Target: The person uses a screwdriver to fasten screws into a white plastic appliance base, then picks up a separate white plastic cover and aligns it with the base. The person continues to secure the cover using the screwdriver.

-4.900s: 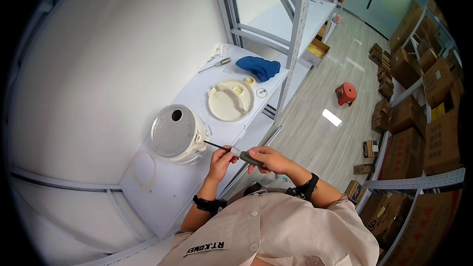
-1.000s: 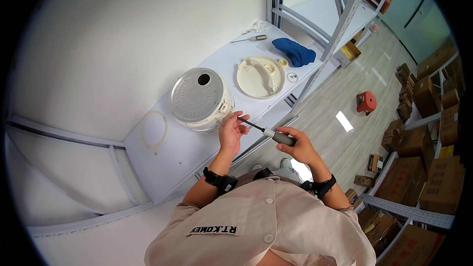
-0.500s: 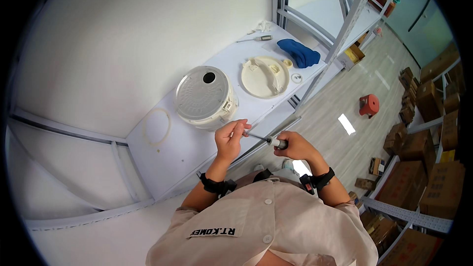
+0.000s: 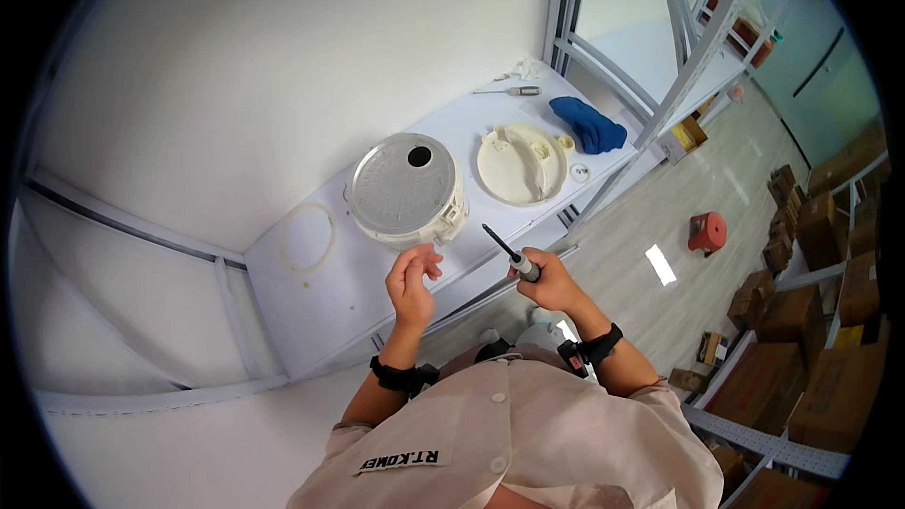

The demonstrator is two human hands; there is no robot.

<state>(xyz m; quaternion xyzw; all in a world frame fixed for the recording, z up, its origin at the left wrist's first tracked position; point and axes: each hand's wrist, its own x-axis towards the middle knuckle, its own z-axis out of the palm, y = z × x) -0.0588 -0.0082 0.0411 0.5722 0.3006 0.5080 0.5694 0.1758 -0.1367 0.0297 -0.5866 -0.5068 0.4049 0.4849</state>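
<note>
My right hand (image 4: 554, 285) is closed round the handle of a screwdriver (image 4: 502, 242), whose dark shaft points up and away to the left. My left hand (image 4: 412, 283) is raised at the near edge of the white table, its fingers loosely bent and parted. I can make out nothing in them. Just beyond it stands a round cream appliance body (image 4: 403, 190) with a grey metal disc on top and a dark round hole in the disc. To its right lies a round cream cover (image 4: 509, 179), inner side up.
On the table (image 4: 377, 297) lie a thin cream ring (image 4: 309, 238), a blue cloth (image 4: 588, 124), a second screwdriver (image 4: 518, 90), a small ring-shaped part (image 4: 581, 173) and crumpled white scraps (image 4: 524, 68). A metal rack post (image 4: 698, 57) rises on the right. A red stool (image 4: 707, 233) and cardboard boxes (image 4: 792, 320) stand beyond.
My left hand has come away from the screwdriver's shaft and moved left and slightly down. The screwdriver now tilts further upward in my right hand. The view has shifted slightly.
</note>
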